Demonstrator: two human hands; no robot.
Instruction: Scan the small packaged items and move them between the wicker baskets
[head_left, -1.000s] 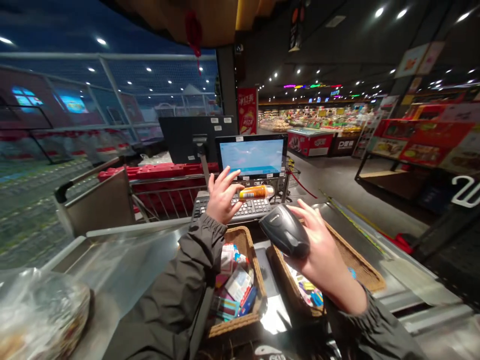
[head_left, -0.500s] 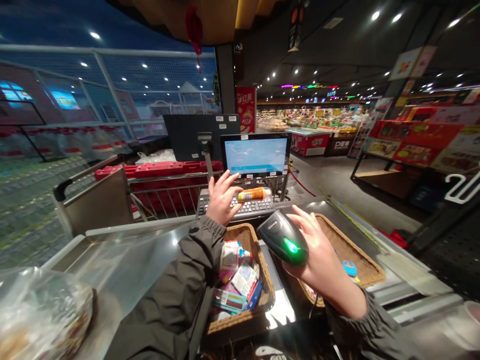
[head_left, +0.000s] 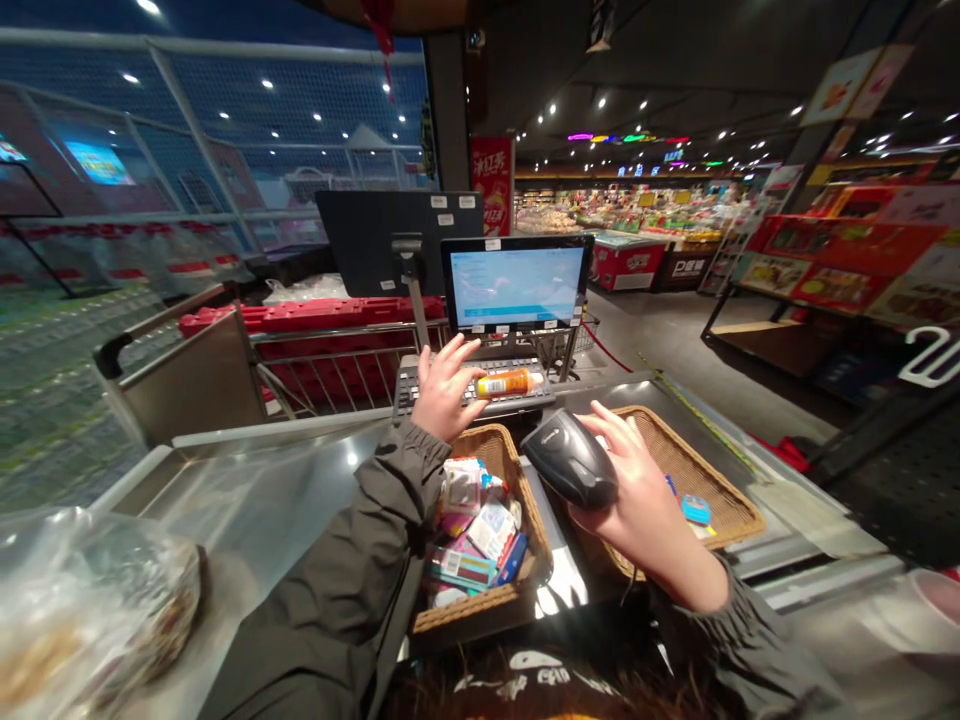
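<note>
Between the thumb and fingers of my left hand (head_left: 448,388) is a small orange bottle (head_left: 507,383), lying sideways with a yellow end and a barcode toward the hand. It is over the keyboard (head_left: 420,388). My right hand (head_left: 637,500) grips a black barcode scanner (head_left: 570,460), its head pointing up and left toward the bottle. No green light shows on the scanner now. Below my left hand stands a wicker basket (head_left: 541,560) full of small packets and boxes (head_left: 480,540). A second wicker basket (head_left: 720,490), partly hidden by my right hand, holds a blue item (head_left: 696,509).
A lit monitor (head_left: 517,285) stands behind the keyboard, beside a dark screen (head_left: 375,245) seen from its back. A clear plastic bag (head_left: 82,600) rests on the metal counter (head_left: 277,510) at left. Beyond is a metal cart (head_left: 337,370) with red contents.
The green light on the scanner has gone out. The bottle is still in my left hand, a little nearer the scanner's upper side. The view has tilted slightly downward.
</note>
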